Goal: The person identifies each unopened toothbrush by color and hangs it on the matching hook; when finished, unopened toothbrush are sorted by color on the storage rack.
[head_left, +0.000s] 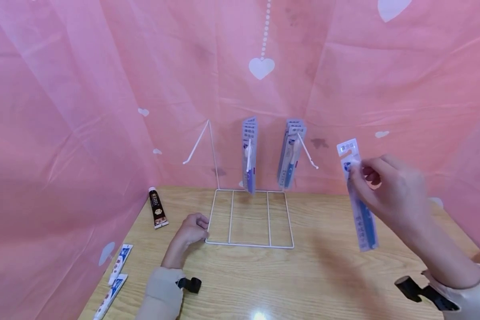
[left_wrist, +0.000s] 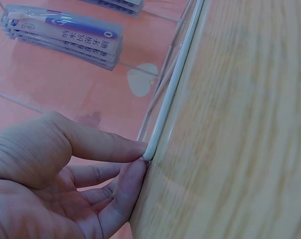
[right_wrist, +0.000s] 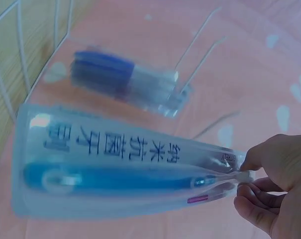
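Note:
A white wire display rack stands on the wooden table. My left hand is at its front left corner, and in the left wrist view thumb and finger pinch the bottom wire. To the right of the rack, my right hand pinches a packaged toothbrush near its top, above the table. The pack has a blue handle and a hook slot in its header. Several packaged toothbrushes hang on the middle hook, and more packs hang on the right hook.
The left hook juts forward with no pack on it. A black toothpaste tube lies left of the rack. Two white and blue tubes lie at the table's left edge. A pink curtain hangs close behind the rack.

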Available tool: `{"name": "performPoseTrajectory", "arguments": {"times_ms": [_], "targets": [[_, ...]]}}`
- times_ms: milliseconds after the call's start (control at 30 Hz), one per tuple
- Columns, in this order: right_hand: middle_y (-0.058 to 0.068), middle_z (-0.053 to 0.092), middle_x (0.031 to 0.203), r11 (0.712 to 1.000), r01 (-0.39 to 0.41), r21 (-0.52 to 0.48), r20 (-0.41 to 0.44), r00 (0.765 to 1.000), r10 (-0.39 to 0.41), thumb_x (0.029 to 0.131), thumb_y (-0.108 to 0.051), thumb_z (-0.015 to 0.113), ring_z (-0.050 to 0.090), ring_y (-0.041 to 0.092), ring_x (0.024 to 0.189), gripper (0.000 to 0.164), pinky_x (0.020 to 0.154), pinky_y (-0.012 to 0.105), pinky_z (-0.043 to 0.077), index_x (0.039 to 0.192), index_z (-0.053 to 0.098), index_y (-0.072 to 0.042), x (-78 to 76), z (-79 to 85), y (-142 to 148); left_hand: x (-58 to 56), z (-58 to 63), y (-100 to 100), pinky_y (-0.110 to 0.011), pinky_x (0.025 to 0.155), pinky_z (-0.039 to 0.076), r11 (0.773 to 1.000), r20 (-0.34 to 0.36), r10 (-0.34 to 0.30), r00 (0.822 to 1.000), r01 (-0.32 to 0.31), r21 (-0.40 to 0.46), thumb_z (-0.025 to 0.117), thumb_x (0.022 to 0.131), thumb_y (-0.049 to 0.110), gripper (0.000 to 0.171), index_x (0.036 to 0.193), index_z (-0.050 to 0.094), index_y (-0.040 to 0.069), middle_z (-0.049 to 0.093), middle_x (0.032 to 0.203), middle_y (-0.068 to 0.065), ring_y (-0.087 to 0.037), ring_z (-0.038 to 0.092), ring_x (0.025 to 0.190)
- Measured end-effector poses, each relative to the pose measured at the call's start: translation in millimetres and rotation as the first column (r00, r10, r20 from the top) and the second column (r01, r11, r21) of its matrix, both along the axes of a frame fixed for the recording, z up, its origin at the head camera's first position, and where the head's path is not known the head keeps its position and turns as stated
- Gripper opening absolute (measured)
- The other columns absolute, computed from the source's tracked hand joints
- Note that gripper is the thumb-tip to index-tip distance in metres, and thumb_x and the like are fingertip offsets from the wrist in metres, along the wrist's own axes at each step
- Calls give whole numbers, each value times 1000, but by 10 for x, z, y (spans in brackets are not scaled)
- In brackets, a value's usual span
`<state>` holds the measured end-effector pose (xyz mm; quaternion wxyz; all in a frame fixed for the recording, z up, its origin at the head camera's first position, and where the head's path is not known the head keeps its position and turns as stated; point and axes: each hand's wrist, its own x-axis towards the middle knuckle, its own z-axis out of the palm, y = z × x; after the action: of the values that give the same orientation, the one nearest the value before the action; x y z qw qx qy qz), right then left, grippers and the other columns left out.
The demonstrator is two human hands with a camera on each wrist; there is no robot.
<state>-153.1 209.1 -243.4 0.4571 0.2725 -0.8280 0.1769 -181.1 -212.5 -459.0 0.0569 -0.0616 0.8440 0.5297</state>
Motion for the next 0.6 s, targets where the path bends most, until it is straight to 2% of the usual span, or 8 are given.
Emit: {"name": "performPoseTrajectory", "arguments": {"times_ms": [133, 333, 600], "targets": [[7, 64, 69, 998, -58, -40, -13, 998, 58, 79, -14, 68, 54, 18, 56, 17, 56, 16, 39, 83, 71, 1, 102, -4, -146, 4, 6, 0, -29, 63, 52, 1000, 2, 0, 1000, 0, 5, 67, 65, -16, 37, 100, 61, -5, 56, 88, -12, -23, 56, 77], [5, 65, 71, 991, -130, -15, 23, 991, 131, 82, -19, 66, 57, 15, 56, 21, 55, 15, 44, 85, 72, 1, 181, -35, -309, 7, 1, -5, -29, 64, 52, 1000, -10, -1, 1000, 1, -4, 68, 65, -16, 38, 101, 61, -5, 56, 88, -12, -23, 56, 78], [3, 64, 69, 993, -114, -23, 16, 993, 115, 81, -22, 65, 57, 14, 55, 21, 51, 23, 45, 83, 72, -2, 112, -151, -422, 0, -5, -2, -29, 65, 51, 1000, -9, -2, 1000, 2, -13, 68, 65, -15, 38, 100, 61, -4, 57, 89, -11, -23, 56, 80]]}}
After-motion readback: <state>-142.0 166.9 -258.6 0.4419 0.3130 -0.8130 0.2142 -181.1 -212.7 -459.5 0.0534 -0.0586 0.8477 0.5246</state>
